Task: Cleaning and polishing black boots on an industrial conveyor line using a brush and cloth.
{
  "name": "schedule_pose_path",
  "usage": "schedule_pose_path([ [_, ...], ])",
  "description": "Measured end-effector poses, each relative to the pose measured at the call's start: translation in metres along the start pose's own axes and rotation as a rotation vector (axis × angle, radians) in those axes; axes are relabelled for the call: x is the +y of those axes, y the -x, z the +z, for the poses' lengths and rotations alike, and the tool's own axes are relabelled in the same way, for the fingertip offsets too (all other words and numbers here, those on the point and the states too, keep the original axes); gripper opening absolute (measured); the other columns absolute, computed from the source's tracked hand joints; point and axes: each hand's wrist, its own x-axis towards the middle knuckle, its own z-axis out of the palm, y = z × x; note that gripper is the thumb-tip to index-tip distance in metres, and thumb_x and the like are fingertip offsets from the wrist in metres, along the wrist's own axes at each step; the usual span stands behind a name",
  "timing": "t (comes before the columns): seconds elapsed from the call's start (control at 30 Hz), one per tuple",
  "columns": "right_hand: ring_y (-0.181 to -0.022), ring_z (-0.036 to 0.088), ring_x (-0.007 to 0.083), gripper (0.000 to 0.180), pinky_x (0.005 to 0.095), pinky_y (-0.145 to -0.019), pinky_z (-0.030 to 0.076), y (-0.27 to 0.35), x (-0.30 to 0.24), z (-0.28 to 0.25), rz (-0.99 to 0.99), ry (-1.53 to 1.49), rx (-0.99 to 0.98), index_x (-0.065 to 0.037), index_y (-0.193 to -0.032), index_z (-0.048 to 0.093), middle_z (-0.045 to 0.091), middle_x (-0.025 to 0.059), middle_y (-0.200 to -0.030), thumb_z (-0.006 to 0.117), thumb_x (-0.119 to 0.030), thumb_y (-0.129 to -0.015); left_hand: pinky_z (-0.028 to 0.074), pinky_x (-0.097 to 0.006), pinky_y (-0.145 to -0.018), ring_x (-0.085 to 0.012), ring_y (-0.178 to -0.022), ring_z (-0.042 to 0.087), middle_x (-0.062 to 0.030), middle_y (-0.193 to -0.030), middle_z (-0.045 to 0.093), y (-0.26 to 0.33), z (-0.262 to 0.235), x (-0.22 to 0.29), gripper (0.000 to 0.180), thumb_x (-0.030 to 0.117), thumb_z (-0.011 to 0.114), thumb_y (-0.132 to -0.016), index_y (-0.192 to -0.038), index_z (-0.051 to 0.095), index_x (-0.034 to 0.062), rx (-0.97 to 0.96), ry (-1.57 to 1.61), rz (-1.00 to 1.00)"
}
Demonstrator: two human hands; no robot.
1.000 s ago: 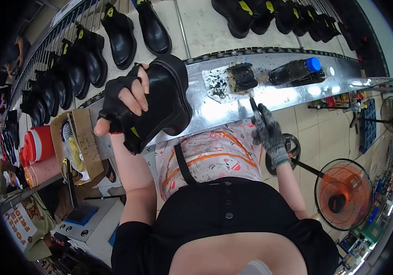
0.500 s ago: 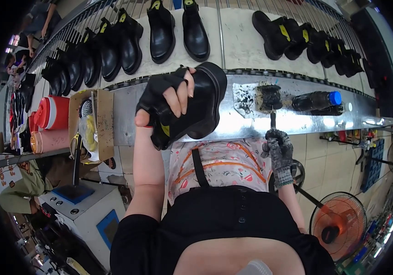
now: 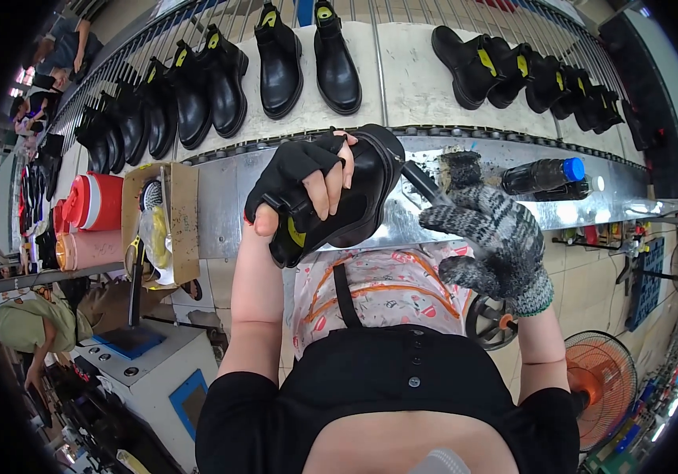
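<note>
One black boot [image 3: 347, 197] is raised over the bench's [image 3: 220, 205] near edge, the left hand [image 3: 299, 178] in a fingerless glove clamped round it; the right hand [image 3: 489, 237], in a grey knit glove, has its grip closed on a dark tool [image 3: 422, 183] touching the boot. Two bottles [image 3: 548, 175] lie toward the bench's right end.

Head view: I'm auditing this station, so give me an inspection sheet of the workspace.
Surface: metal bench, smeared dark near the brush.
Job's things: black boot; brush.
Clutter: bottle, cardboard box, red jug.
Grips: left hand, fingerless glove, holds the boot; right hand, knit glove, holds the brush.
Cables: nothing seen.
Surroundings: boots in rows on the conveyor, orange fan, machine.
</note>
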Motion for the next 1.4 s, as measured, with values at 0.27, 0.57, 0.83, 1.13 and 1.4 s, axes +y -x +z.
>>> schedule_pose_path([
  [0.27, -0.093, 0.059, 0.0282, 0.063, 0.0384, -0.079, 0.045, -0.009, -0.007, -0.003, -0.006, 0.071, -0.050, -0.028, -0.113, 0.067, 0.061, 0.0085, -0.109, 0.066, -0.065, -0.063, 0.024, -0.042, -0.100, -0.0196, -0.074, 0.052, -0.0005, -0.062, 0.059, -0.001, 0.002, 0.000, 0.076, 0.089, 0.053, -0.055, -0.054, 0.058, 0.0131, 0.004, -0.014, -0.005],
  [0.57, -0.089, 0.060, 0.0248, 0.060, 0.0363, -0.073, 0.047, -0.015, 0.004, 0.000, -0.094, 0.172, -0.034, -0.024, -0.109, 0.068, 0.062, 0.0053, -0.098, 0.068, -0.062, -0.063, 0.024, -0.042, -0.100, -0.0202, -0.074, 0.052, -0.0012, -0.062, 0.059, -0.001, -0.002, -0.002, 0.077, 0.089, 0.052, -0.056, -0.056, 0.060, 0.0122, 0.005, -0.003, -0.003],
  [0.83, -0.087, 0.060, 0.0245, 0.053, 0.0367, -0.071, 0.047, -0.036, 0.010, 0.032, -0.152, -0.012, 0.068, -0.025, -0.103, 0.069, 0.060, 0.0045, -0.094, 0.068, -0.059, -0.062, 0.019, -0.039, -0.102, -0.0193, -0.079, 0.048, -0.0039, -0.067, 0.059, 0.023, -0.039, -0.014, 0.079, 0.086, 0.047, -0.065, -0.063, 0.061, 0.0087, 0.065, 0.139, 0.055],
  [1.13, -0.086, 0.059, 0.0232, 0.049, 0.0349, -0.071, 0.047, -0.056, 0.031, 0.104, -0.198, -0.200, 0.102, -0.030, -0.111, 0.065, 0.060, 0.0038, -0.094, 0.068, -0.052, -0.067, 0.020, -0.040, -0.104, -0.0187, -0.086, 0.043, -0.0017, -0.068, 0.054, 0.063, -0.075, -0.027, 0.079, 0.086, 0.030, -0.071, -0.064, 0.054, 0.0112, 0.329, 0.162, 0.116],
  [1.4, -0.080, 0.061, 0.0211, 0.033, 0.0341, -0.066, 0.047, -0.062, 0.031, 0.122, -0.203, -0.255, 0.102, -0.029, -0.105, 0.068, 0.062, -0.0003, -0.089, 0.067, -0.038, -0.073, 0.024, -0.039, -0.105, -0.0191, -0.086, 0.043, -0.0034, -0.070, 0.053, 0.089, -0.087, -0.030, 0.078, 0.083, 0.031, -0.074, -0.065, 0.055, 0.0096, 0.574, 0.294, 0.073],
])
